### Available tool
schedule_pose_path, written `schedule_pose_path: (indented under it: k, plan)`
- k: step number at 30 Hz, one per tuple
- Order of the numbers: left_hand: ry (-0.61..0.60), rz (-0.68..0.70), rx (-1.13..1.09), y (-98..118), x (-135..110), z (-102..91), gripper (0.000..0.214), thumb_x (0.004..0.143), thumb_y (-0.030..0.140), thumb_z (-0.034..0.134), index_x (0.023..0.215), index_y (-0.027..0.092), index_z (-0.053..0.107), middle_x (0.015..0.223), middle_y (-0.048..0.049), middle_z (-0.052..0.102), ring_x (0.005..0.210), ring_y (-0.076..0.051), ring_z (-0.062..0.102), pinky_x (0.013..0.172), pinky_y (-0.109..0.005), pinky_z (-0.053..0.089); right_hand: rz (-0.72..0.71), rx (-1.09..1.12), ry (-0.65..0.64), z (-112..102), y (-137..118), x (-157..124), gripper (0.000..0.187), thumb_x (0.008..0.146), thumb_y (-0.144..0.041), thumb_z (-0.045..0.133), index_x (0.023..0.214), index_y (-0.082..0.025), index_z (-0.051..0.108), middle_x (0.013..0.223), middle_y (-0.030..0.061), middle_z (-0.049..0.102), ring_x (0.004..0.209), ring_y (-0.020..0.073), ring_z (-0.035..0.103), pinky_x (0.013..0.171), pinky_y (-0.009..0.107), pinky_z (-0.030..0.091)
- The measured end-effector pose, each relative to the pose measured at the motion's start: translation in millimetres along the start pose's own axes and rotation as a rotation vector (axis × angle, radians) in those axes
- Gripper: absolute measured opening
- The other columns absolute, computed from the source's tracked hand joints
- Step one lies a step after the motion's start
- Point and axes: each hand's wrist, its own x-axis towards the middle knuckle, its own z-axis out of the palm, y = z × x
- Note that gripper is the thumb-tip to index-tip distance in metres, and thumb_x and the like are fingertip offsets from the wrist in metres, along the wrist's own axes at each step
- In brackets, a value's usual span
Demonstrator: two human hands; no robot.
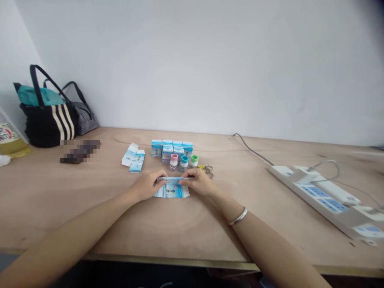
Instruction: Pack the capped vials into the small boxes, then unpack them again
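Note:
Near the middle of the table, a blue-and-white printed carton (171,192) lies opened out between both hands. My left hand (151,185) pinches its far left edge, thumb on the near side. My right hand (198,181) grips the same upturned far edge on the right, a silver bangle on its wrist. Just beyond stand small clear bottles with a pink cap (174,159), a blue cap (184,161) and a green cap (194,160). Behind them are several upright blue-and-white boxes (156,148). Flat cartons (137,160) lie to the left, partly overlapping.
Yellow-marked scissors (207,170) lie right of the bottles. A white power strip (318,196) with cables runs along the right side. At the left are a dark pixelated object (79,152), a black striped bag (49,124), a grey bag (85,116) and a bottle of yellow liquid (15,146).

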Motion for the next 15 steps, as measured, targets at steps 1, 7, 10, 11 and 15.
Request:
schedule_pose_path:
  k: [1, 7, 10, 11, 15]
  plan:
    - [-0.006, -0.01, 0.004, 0.8, 0.2, -3.4, 0.013, 0.081, 0.027, 0.049, 0.088, 0.021, 0.058, 0.077, 0.0017, 0.064, 0.068, -0.014, 0.058, 0.064, -0.026, 0.045, 0.006, 0.026, 0.004, -0.3, -0.1, -0.5, 0.028, 0.067, -0.041, 0.07, 0.076, -0.015, 0.066, 0.074, 0.0018, 0.065, 0.066, 0.0145, 0.058, 0.061, 0.026, 0.048]
    - [0.214, -0.134, -0.091, -24.4, -2.5, -51.3, 0.019, 0.08, 0.034, 0.051, 0.091, 0.02, 0.051, 0.082, -0.0006, 0.062, 0.074, -0.016, 0.06, 0.062, -0.025, 0.046, 0.029, 0.151, -0.018, 2.0, 5.8, -1.6, 0.054, 0.065, -0.043, 0.073, 0.108, -0.014, 0.055, 0.079, 0.0024, 0.065, 0.069, 0.0145, 0.06, 0.063, 0.028, 0.05]
    - [0.48, -0.298, -0.104, -54.7, -6.6, -75.9, 0.038, 0.077, 0.036, 0.054, 0.109, 0.019, 0.044, 0.09, -0.0043, 0.064, 0.075, -0.018, 0.063, 0.062, -0.027, 0.048, 0.046, 0.083, -0.049, 4.2, 8.8, -1.4, 0.049, 0.067, -0.042, 0.072, 0.105, -0.014, 0.058, 0.078, 0.0025, 0.064, 0.068, 0.0133, 0.059, 0.063, 0.027, 0.05]
    - [0.543, -0.363, -0.036, -64.3, -7.8, -81.0, 0.041, 0.075, 0.035, 0.055, 0.111, 0.019, 0.044, 0.09, -0.0044, 0.064, 0.074, -0.018, 0.063, 0.063, -0.028, 0.048, 0.046, 0.065, -0.063, 4.8, 9.1, -1.3, 0.048, 0.067, -0.043, 0.071, 0.104, -0.014, 0.059, 0.078, 0.0028, 0.064, 0.069, 0.0132, 0.059, 0.064, 0.027, 0.05]
    - [0.507, -0.54, 0.209, -88.8, -10.8, -84.6, 0.04, 0.073, 0.03, 0.055, 0.111, 0.02, 0.045, 0.085, -0.0031, 0.065, 0.072, -0.019, 0.063, 0.069, -0.031, 0.048, 0.036, 0.036, -0.081, 5.5, 8.4, -1.7, 0.047, 0.068, -0.043, 0.071, 0.103, -0.013, 0.061, 0.077, 0.0029, 0.064, 0.069, 0.0132, 0.06, 0.065, 0.027, 0.05]
